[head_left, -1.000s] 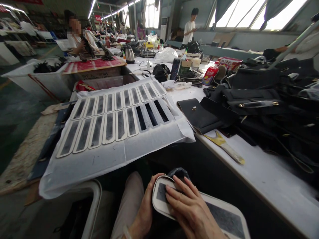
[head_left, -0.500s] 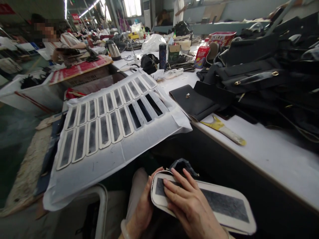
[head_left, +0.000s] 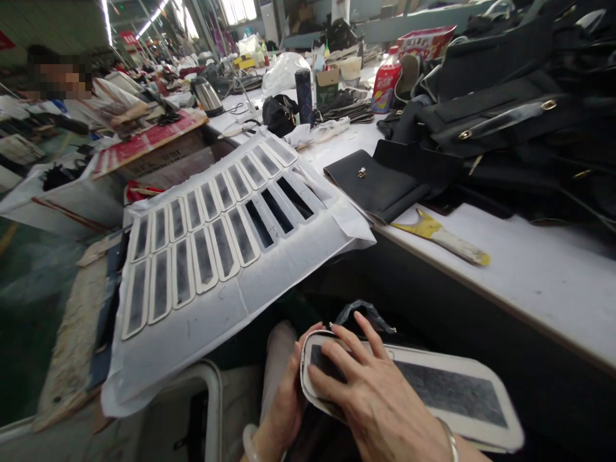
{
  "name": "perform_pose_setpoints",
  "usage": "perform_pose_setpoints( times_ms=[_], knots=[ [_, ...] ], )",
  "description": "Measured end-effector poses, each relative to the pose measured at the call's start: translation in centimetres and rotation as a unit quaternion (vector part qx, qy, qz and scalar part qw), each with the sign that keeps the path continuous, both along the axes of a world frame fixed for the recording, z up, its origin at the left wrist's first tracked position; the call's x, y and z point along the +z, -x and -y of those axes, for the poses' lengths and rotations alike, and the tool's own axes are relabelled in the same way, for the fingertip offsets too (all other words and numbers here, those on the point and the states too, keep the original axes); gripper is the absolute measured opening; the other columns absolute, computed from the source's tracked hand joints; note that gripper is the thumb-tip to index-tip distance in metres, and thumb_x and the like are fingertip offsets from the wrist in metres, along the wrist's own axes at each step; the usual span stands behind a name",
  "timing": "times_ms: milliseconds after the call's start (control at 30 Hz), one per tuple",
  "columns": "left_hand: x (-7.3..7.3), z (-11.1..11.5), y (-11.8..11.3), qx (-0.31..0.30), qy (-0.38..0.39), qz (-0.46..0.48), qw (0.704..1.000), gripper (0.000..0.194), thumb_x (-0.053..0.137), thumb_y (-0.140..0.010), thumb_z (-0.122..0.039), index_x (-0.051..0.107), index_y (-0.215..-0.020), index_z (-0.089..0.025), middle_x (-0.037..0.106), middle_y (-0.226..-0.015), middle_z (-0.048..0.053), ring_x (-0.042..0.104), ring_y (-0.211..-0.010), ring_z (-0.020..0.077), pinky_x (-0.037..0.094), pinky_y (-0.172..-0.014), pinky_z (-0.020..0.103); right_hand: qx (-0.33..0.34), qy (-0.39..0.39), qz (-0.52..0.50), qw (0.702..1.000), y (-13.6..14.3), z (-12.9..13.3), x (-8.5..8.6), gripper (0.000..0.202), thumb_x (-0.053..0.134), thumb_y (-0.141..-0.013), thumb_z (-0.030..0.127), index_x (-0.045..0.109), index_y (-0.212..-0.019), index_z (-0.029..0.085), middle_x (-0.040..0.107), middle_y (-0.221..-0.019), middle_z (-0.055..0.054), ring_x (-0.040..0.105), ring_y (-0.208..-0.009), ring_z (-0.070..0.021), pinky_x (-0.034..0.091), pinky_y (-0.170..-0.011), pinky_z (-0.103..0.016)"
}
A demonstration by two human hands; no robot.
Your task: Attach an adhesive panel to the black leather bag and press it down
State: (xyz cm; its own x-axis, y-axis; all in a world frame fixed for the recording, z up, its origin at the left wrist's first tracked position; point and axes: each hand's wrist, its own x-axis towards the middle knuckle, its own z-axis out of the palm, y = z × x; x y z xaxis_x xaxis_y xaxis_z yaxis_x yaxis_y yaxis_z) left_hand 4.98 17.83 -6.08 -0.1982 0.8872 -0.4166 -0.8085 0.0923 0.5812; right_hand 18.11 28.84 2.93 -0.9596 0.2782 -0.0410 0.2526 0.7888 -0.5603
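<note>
A black bag lies bottom up in my lap, its long cream base panel [head_left: 495, 385] facing me with a dark grey rectangle down the middle. My left hand [head_left: 283, 404] wraps round the rounded left end, with the thumb and fingers along its edge. Across the same end rests my right hand [head_left: 375, 385], its fingers spread and bent, the tips touching the panel. Behind the panel a dark strap in clear plastic [head_left: 363, 314] sticks up. What lies under the panel is mostly hidden.
Left of me a white-covered board [head_left: 192, 340] carries two rows of cream-rimmed panels [head_left: 180, 273], with several dark slots at the right. A yellow-handled brush [head_left: 445, 237], a black flap piece [head_left: 375, 183] and piled black bags [head_left: 520, 115] lie on the white table. Another person sits far left.
The view has shifted slightly. My right hand's fingers have bent and lifted more, sliding toward the panel's left edge. My left hand keeps its hold on the end.
</note>
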Motion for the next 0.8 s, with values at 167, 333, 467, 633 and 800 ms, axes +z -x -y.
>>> perform_pose_setpoints(
  times_ms=[167, 333, 467, 633, 800],
  knots=[
    [-0.3, 0.1, 0.2, 0.002, -0.004, 0.003, 1.0, 0.047, 0.044, -0.097, -0.048, 0.055, -0.136, -0.024, 0.052, -0.145, 0.005, 0.034, -0.142, 0.0273, 0.013, -0.122, 0.043, 0.011, -0.011, 0.012, 1.0, 0.2, 0.0, 0.1, 0.031, 0.056, -0.089, 0.039, 0.055, -0.119, 0.032, 0.054, -0.136, -0.001, 0.037, -0.135, -0.0285, -0.022, -0.113, -0.044],
    [-1.2, 0.5, 0.7, -0.014, -0.029, 0.022, 0.999, 0.048, 0.042, -0.098, -0.045, 0.051, -0.14, -0.023, 0.049, -0.148, 0.006, 0.03, -0.144, 0.0278, 0.01, -0.122, 0.044, 0.004, 0.006, 0.036, 0.999, 0.0, 0.1, 0.1, 0.049, 0.052, -0.082, 0.023, 0.048, -0.13, 0.034, 0.049, -0.142, 0.0, 0.024, -0.144, -0.028, -0.024, -0.111, -0.043],
    [-0.9, 0.5, 0.8, -0.035, -0.05, 0.046, 0.997, 0.047, 0.043, -0.098, -0.043, 0.052, -0.139, -0.022, 0.048, -0.148, 0.008, 0.033, -0.142, 0.0302, 0.013, -0.121, 0.047, -0.002, 0.019, 0.034, 0.999, -0.2, 0.2, 0.0, 0.049, 0.05, -0.079, 0.018, 0.05, -0.125, 0.034, 0.05, -0.141, 0.002, 0.019, -0.146, -0.0272, -0.024, -0.111, -0.043],
    [-0.7, 0.4, 1.0, -0.044, -0.049, 0.044, 0.997, 0.045, 0.043, -0.099, -0.039, 0.051, -0.139, -0.023, 0.048, -0.148, 0.008, 0.036, -0.141, 0.0308, 0.013, -0.121, 0.049, -0.014, 0.047, 0.028, 0.998, -0.6, 0.2, -0.4, 0.049, 0.05, -0.081, 0.016, 0.049, -0.126, 0.036, 0.05, -0.14, 0.002, 0.016, -0.147, -0.0291, -0.016, -0.114, -0.049],
    [-0.4, 0.6, 1.5, -0.06, -0.027, 0.009, 0.998, 0.046, 0.041, -0.099, -0.041, 0.05, -0.141, -0.024, 0.047, -0.149, 0.006, 0.033, -0.142, 0.0283, 0.013, -0.122, 0.044, -0.027, 0.02, -0.012, 0.999, -0.9, 0.4, -1.2, 0.052, 0.054, -0.077, 0.013, 0.051, -0.124, 0.035, 0.055, -0.136, 0.002, 0.023, -0.145, -0.0347, -0.006, -0.115, -0.056]
  ],
)
